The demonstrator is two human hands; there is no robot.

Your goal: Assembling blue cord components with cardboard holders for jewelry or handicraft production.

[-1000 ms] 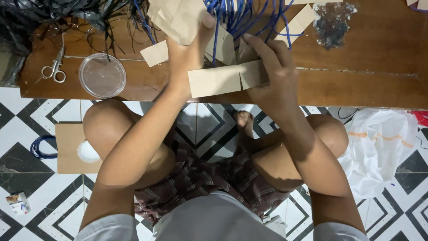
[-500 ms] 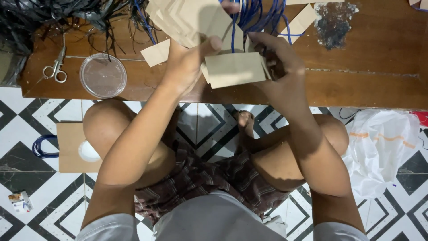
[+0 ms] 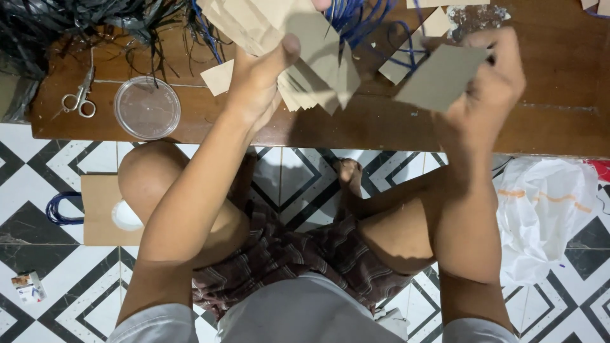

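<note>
Holding fanned stack of brown cards [image 3: 298, 57] at 12 o'clock, left hand [image 3: 257, 82] pinches it, thumb pressed on top so sheets stay together. Right hand [image 3: 486, 82] at 2 o'clock, fingers pinching single card [image 3: 438, 79], lifted apart above bench [image 3: 381, 127]. Scissors [image 3: 79, 95], clear lid [image 3: 147, 108] lie at 10 o'clock.

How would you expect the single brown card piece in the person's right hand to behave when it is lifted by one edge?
The brown card piece probably stays fairly stiff: it juts flat from the right hand, held at one edge only. It looks thin, so likely light. It may bend under a harder squeeze.
</note>
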